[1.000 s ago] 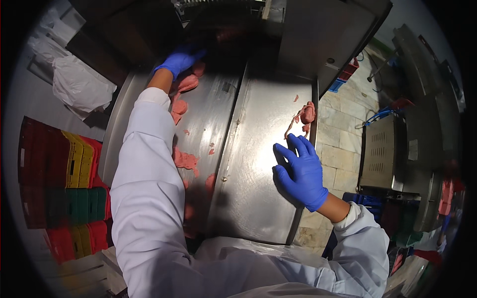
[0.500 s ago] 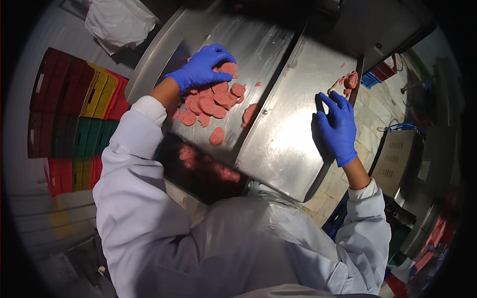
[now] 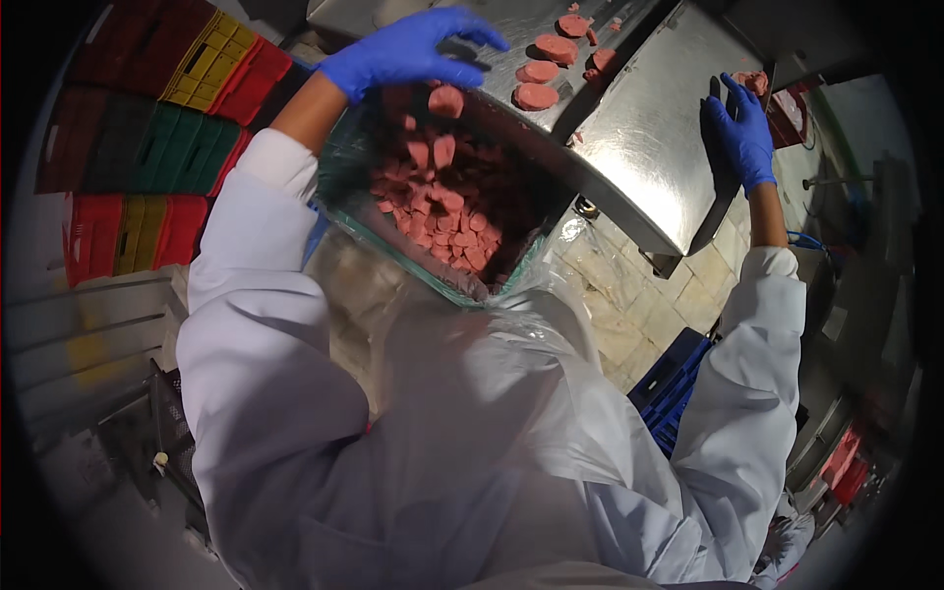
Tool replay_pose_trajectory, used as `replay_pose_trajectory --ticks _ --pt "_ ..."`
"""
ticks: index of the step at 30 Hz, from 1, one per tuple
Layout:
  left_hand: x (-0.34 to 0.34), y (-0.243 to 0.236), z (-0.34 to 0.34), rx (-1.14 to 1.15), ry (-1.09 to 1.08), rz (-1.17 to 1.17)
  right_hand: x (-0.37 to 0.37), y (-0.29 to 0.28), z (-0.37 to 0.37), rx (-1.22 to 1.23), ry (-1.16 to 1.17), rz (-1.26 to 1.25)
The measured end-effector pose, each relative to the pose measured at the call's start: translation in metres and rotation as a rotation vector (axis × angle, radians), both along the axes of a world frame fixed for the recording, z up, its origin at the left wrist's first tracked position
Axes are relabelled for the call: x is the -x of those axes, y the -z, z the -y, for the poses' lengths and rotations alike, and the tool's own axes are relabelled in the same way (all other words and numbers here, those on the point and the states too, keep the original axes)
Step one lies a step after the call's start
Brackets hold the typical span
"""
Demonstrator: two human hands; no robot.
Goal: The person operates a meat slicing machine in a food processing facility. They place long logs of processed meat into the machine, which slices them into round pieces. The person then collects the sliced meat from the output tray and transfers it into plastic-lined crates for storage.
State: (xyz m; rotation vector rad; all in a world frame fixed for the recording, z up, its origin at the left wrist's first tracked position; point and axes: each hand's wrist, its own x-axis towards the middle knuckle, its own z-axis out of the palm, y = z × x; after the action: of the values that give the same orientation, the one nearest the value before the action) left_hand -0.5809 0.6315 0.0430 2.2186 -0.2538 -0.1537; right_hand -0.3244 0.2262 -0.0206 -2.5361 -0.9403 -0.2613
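Observation:
My left hand [image 3: 398, 57], in a blue glove, is open above a green-lined bin [image 3: 350, 193] full of pink meat slices, with loose slices [image 3: 444, 102] dropping beneath its palm. Other slices [image 3: 556, 47] lie on the sloped steel surface [image 3: 503, 34] beside it. My right hand [image 3: 742, 136], also gloved, is open with fingers apart at the outer edge of the right steel panel [image 3: 659, 147], its fingertips at a reddish lump of meat [image 3: 752, 81]; whether it touches it is unclear.
Stacked red, yellow and green crates [image 3: 177, 147] stand at the left. A blue crate [image 3: 669, 383] is on the tiled floor [image 3: 605, 305] at lower right. Steel equipment [image 3: 826, 433] lines the right side, where part of another person [image 3: 782, 546] in white shows.
My left hand has swept back toward me, moving the pile of slices off the steel into the bin, now in full view. My right hand stays along the right edge; the view has shifted.

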Motion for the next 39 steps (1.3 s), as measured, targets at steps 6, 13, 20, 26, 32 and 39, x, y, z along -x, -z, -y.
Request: replay_pose_trajectory --ticks 6,13,20,26,32,39 --pt "-0.095 0.042 0.067 0.533 -0.173 -0.102 0.002 -0.008 -0.007 0.238 0.009 0.085" --pt "-0.093 0.074 0.082 -0.322 0.103 0.627 0.000 -0.006 -0.010 0.220 0.030 0.063" --pt "0.055 0.065 0.083 -0.439 0.032 0.585 -0.021 0.003 0.006 0.192 -0.035 0.104" --pt "0.188 0.228 0.084 -0.969 -0.375 0.142 0.060 -0.016 0.081 -0.770 0.038 0.136" --pt "0.209 0.206 0.188 -0.605 -0.349 -0.495 0.208 0.204 0.381 -0.137 0.512 -0.217" --pt "0.107 0.113 0.445 -0.311 0.036 -0.629 0.321 0.230 0.538 -0.241 0.789 -0.853"
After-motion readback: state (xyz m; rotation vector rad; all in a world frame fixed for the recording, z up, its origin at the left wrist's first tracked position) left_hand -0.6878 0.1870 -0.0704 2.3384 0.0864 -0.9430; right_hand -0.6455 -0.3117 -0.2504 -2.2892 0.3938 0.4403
